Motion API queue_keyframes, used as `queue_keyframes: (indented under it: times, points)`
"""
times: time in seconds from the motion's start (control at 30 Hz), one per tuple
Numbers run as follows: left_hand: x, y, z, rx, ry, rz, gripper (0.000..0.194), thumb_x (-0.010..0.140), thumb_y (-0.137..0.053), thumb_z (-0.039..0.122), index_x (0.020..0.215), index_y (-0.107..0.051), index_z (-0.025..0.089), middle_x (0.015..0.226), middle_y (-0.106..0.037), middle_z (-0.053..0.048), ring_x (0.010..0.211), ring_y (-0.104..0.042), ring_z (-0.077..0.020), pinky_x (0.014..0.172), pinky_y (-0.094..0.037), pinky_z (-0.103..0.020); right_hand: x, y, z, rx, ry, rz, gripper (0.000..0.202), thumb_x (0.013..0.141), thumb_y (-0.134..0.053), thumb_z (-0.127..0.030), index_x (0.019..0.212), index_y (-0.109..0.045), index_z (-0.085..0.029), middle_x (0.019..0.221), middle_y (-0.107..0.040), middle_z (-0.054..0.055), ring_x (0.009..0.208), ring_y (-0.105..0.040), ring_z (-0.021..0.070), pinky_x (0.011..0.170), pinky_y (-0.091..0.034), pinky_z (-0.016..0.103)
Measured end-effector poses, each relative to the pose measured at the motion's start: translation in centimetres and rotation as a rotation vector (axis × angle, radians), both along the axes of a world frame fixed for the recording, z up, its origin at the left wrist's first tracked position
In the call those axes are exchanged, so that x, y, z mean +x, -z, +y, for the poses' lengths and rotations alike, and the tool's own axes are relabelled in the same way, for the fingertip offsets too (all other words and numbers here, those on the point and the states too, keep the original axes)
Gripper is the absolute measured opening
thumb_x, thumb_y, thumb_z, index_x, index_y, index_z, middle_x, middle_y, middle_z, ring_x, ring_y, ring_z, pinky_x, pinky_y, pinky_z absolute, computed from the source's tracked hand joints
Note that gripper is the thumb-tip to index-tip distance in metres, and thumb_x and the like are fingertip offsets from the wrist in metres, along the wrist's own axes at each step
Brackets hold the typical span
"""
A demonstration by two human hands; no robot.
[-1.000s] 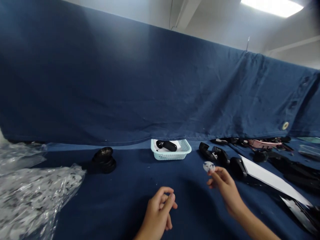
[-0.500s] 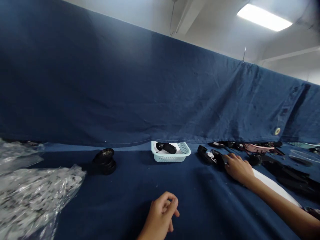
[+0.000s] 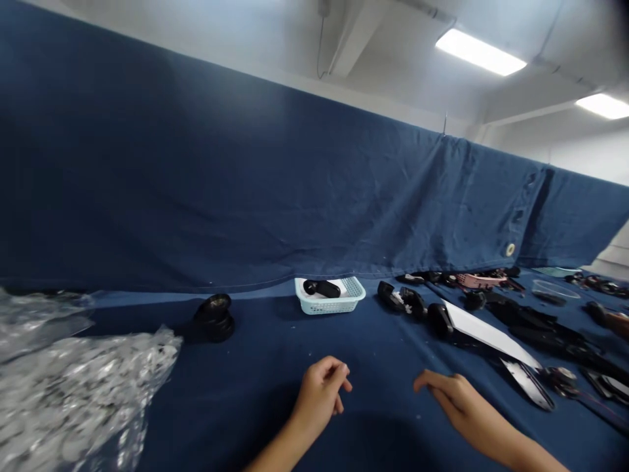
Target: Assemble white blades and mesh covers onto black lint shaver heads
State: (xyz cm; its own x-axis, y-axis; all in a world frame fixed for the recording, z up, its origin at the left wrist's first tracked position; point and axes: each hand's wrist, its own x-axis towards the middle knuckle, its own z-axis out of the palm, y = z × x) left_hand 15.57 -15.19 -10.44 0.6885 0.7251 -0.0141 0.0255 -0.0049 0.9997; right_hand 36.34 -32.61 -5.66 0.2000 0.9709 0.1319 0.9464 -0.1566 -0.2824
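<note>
A worker's left hand (image 3: 318, 395) and right hand (image 3: 469, 412) curl loosely over blue cloth (image 3: 246, 393), any grip impossible to tell, with a pale-blue basket (image 3: 331, 307) ahead and a black plastic housing (image 3: 439, 320) that a low rightward sweep could knock against the white panel (image 3: 484, 333).

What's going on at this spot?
The left hand and right hand are over the blue cloth, loosely bent, with nothing visibly held. Beyond them, a light-blue basket contains black parts. Black round pieces and a clear plastic bag lie left; more black parts lie right.
</note>
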Motion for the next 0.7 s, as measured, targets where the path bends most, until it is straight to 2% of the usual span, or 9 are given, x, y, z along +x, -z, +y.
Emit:
queue_keyframes:
  times: [0.07, 0.17, 0.23, 0.3, 0.37, 0.43, 0.53, 0.6, 0.7]
  points:
    - [-1.1, -1.4, 0.0, 0.006, 0.025, -0.010, 0.033, 0.082, -0.051, 0.047, 0.080, -0.058, 0.015, 0.068, -0.064, -0.001, 0.035, -0.047, -0.0053, 0.036, -0.030, -0.017, -1.9, -0.3, 0.4, 0.030, -0.009, 0.062, 0.036, 0.096, -0.032, -0.026, 0.105, -0.067, -0.029, 0.092, -0.075, 0.004, 0.082, -0.070, 0.0234, 0.075, -0.056, 0.036]
    - [-4.2, -3.8, 0.0, 0.029, 0.061, -0.024, 0.028, 0.082, -0.057, 0.043, 0.079, -0.060, 0.015, 0.068, -0.066, 0.000, 0.039, -0.051, -0.0059, 0.039, -0.033, -0.016, -5.3, -0.9, 1.6, 0.116, -0.089, 0.217, 0.034, 0.096, -0.034, -0.028, 0.112, -0.064, -0.028, 0.107, -0.074, 0.007, 0.097, -0.069, 0.0265, 0.082, -0.056, 0.038]
    - [-6.9, -4.9, 0.1, 0.037, 0.056, -0.031, 0.027, 0.081, -0.060, 0.042, 0.079, -0.061, 0.015, 0.068, -0.067, 0.000, 0.040, -0.053, -0.0063, 0.040, -0.035, -0.016, -7.8, -1.5, 2.4, 0.188, -0.200, 0.311, 0.032, 0.094, -0.037, -0.027, 0.115, -0.062, -0.029, 0.114, -0.071, 0.008, 0.102, -0.067, 0.0264, 0.085, -0.055, 0.038]
    - [-9.5, -5.3, 0.3, 0.028, 0.029, -0.035, 0.028, 0.081, -0.060, 0.043, 0.080, -0.061, 0.015, 0.068, -0.067, 0.000, 0.040, -0.053, -0.0070, 0.040, -0.036, -0.016, -10.5, -2.0, 3.5, 0.226, -0.343, 0.367, 0.032, 0.091, -0.040, -0.022, 0.112, -0.062, -0.030, 0.111, -0.070, 0.008, 0.098, -0.067, 0.0251, 0.083, -0.055, 0.037]
    - [-11.8, -4.8, 0.4, 0.008, -0.018, -0.042, 0.032, 0.082, -0.057, 0.047, 0.082, -0.060, 0.015, 0.069, -0.067, -0.001, 0.039, -0.053, -0.0076, 0.039, -0.037, -0.018, -13.1, -2.4, 4.7, 0.213, -0.478, 0.399, 0.030, 0.088, -0.039, -0.018, 0.100, -0.065, -0.027, 0.099, -0.070, 0.009, 0.088, -0.067, 0.0231, 0.077, -0.055, 0.034]
    - [-13.5, -3.6, 0.6, -0.007, -0.085, -0.052, 0.037, 0.082, -0.054, 0.051, 0.084, -0.059, 0.015, 0.068, -0.065, -0.001, 0.038, -0.052, -0.0079, 0.039, -0.038, -0.019, -15.8, -2.5, 6.3, 0.142, -0.574, 0.432, 0.031, 0.086, -0.036, -0.015, 0.080, -0.065, -0.023, 0.076, -0.067, 0.006, 0.071, -0.064, 0.0192, 0.069, -0.052, 0.030]
    - [-15.2, -1.3, 0.8, 0.002, -0.194, -0.055, 0.045, 0.082, -0.050, 0.059, 0.084, -0.056, 0.015, 0.065, -0.061, 0.000, 0.037, -0.048, -0.0075, 0.038, -0.037, -0.019, -19.6, -2.3, 8.9, 0.015, -0.691, 0.461, 0.033, 0.081, -0.035, -0.011, 0.061, -0.059, -0.021, 0.049, -0.052, -0.002, 0.048, -0.054, 0.0128, 0.059, -0.048, 0.023]
    - [-15.9, 0.0, 1.0, 0.031, -0.237, -0.041, 0.048, 0.080, -0.049, 0.064, 0.081, -0.055, 0.015, 0.063, -0.058, 0.001, 0.037, -0.045, -0.0075, 0.038, -0.034, -0.020, -21.7, -2.4, 10.6, -0.024, -0.779, 0.455, 0.033, 0.082, -0.036, -0.014, 0.060, -0.059, -0.020, 0.047, -0.051, -0.004, 0.047, -0.053, 0.0111, 0.057, -0.047, 0.020]
    - [-16.6, 0.9, 1.2, 0.111, -0.255, 0.006, 0.051, 0.081, -0.047, 0.066, 0.074, -0.055, 0.016, 0.058, -0.054, 0.002, 0.039, -0.043, -0.0086, 0.039, -0.034, -0.021, -23.6, -3.3, 13.6, -0.028, -0.872, 0.408, 0.036, 0.094, -0.035, -0.027, 0.075, -0.065, -0.020, 0.062, -0.064, -0.002, 0.058, -0.062, 0.0115, 0.062, -0.048, 0.020]
